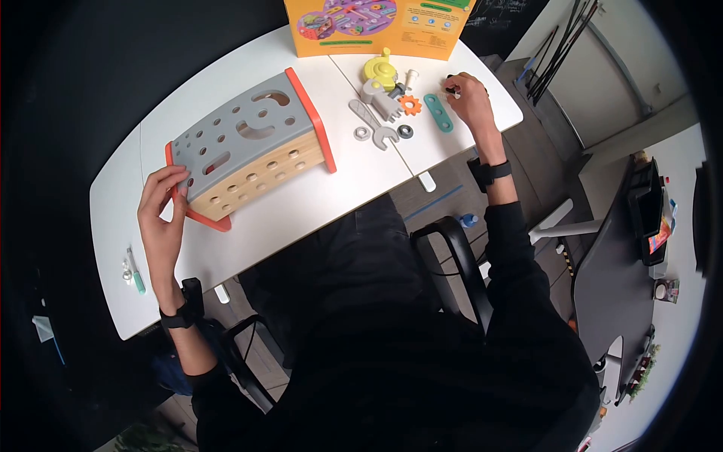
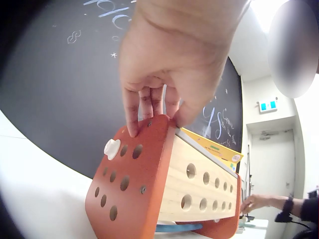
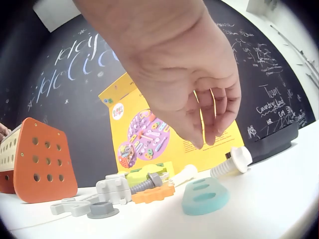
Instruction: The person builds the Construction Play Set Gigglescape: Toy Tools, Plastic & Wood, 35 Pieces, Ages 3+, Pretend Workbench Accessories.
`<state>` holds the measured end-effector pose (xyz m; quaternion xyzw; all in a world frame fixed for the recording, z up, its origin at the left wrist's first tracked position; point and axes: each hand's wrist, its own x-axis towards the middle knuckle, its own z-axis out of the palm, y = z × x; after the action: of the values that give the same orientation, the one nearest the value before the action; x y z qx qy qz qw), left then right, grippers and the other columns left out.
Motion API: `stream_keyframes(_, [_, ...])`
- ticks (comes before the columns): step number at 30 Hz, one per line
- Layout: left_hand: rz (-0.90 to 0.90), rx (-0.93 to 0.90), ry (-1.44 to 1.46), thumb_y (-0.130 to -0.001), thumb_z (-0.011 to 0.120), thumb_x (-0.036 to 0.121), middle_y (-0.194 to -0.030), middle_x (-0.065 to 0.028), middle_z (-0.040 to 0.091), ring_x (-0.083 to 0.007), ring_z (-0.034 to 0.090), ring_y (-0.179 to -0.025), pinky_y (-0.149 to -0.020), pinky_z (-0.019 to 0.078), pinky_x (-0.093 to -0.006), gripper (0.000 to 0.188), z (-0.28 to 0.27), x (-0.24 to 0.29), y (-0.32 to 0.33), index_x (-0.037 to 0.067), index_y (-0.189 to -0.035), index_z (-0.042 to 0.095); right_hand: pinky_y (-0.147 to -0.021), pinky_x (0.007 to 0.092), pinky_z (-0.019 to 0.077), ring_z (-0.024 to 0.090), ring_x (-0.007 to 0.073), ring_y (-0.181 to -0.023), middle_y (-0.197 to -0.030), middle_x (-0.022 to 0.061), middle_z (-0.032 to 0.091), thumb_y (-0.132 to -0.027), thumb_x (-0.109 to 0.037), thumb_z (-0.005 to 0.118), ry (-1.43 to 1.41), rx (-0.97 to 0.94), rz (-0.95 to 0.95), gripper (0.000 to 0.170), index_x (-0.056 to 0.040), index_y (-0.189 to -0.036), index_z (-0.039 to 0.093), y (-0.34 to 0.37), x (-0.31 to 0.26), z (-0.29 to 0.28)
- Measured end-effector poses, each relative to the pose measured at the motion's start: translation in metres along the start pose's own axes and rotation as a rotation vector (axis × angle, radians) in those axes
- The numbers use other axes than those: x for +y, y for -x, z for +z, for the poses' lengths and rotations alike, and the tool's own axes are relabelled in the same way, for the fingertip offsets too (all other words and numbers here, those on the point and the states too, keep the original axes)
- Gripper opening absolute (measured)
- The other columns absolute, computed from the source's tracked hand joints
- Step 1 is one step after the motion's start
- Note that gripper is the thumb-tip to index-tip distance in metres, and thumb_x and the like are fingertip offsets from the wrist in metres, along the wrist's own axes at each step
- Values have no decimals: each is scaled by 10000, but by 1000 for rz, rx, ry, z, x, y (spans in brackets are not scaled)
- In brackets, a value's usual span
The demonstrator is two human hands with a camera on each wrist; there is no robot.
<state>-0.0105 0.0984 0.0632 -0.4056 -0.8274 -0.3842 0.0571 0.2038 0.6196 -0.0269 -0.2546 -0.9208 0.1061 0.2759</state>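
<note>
A toy workbench with a grey holed top, pale wooden side and red-orange ends sits on the white table. My left hand grips its near-left end, fingers over the outer face of the red end panel and thumb at the top edge. At the right, my right hand reaches down with bent fingers and nothing visible between them. Below its fingertips lie a white screw and a teal strip with holes. A black object lies just behind the screw.
Left of the right hand lie a grey wrench, an orange gear, a yellow piece and grey nuts. A yellow-orange box stands at the back. A teal-handled screwdriver lies at far left.
</note>
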Motion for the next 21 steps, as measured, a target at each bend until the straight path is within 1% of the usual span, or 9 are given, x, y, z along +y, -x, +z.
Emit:
stream_keyframes(5, [-85, 5, 17, -921, 632, -21, -1207, -61, 664, -194, 659, -1106, -960, 571, -337, 231, -1, 4, -1, 39, -1120, 732, -875, 406, 550, 680, 337, -998, -1058, 166, 721, -731, -41, 786, -43, -112, 14, 298, -20, -1026, 751, -25, -13, 15])
stream_keyframes(8, [-67, 5, 27, -922, 630, -20, -1206, -61, 663, -194, 658, -1109, -945, 578, -331, 220, 0, 3, -1, 39, -1105, 736, -935, 374, 533, 665, 347, -1069, -1169, 169, 709, -763, -148, 835, 32, -96, -252, 441, -72, -1184, 726, -51, 5, 53])
stream_keyframes(9, [-64, -1, 35, -923, 628, -23, -1203, -61, 663, -194, 658, -1107, -948, 577, -333, 218, -1, 3, -1, 37, -1102, 737, -935, 374, 533, 665, 347, -1069, -1169, 169, 709, -763, -148, 835, 30, -95, -253, 441, -72, -1184, 726, -62, 8, 59])
stream_keyframes(11, [-59, -2, 39, -923, 626, -26, -1199, -61, 662, -194, 658, -1106, -950, 576, -334, 217, -2, 2, -1, 36, -1098, 737, -934, 378, 533, 669, 334, -1064, -1172, 159, 711, -752, -156, 852, 43, -390, -255, 453, -74, -1180, 728, -76, 5, 63])
stream_keyframes(12, [-58, -11, 33, -940, 620, 0, -1215, -46, 659, -189, 644, -1131, -935, 583, -347, 211, -1, 0, -1, 59, -1103, 740, -934, 378, 533, 669, 334, -1064, -1172, 159, 711, -752, -156, 852, 41, -389, -259, 453, -74, -1180, 728, -81, 4, 65])
stream_keyframes(14, [-61, -17, 27, -958, 615, 26, -1230, -31, 655, -184, 630, -1156, -920, 590, -361, 205, -2, -2, -1, 81, -1108, 743, -914, 372, 539, 676, 326, -1049, -1112, 156, 727, -735, -169, 869, 57, -518, -8, 413, -67, -1117, 748, -88, -3, 64])
stream_keyframes(15, [-51, -16, 34, -958, 613, 26, -1230, -31, 656, -184, 630, -1154, -926, 586, -361, 205, -2, -3, 0, 79, -1107, 745, -914, 372, 539, 676, 326, -1049, -1112, 156, 727, -735, -169, 869, 57, -522, -12, 413, -67, -1117, 748, -88, -4, 64])
stream_keyframes(17, [-52, -15, 42, -959, 612, 25, -1230, -32, 656, -184, 630, -1153, -931, 583, -362, 205, 0, -3, 1, 78, -1105, 746, -876, 373, 546, 688, 312, -1003, -1035, 166, 736, -712, -180, 880, -4, -356, -89, 363, -54, -1031, 762, -84, -2, 62])
stream_keyframes(21, [-51, 2, 34, -922, 620, -35, -1212, -57, 653, -197, 652, -1111, -962, 560, -327, 221, 0, -2, 0, 36, -1091, 743, -834, 374, 549, 700, 295, -924, -966, 171, 737, -724, -201, 864, 41, -259, -180, 321, -44, -985, 762, -72, -13, 38])
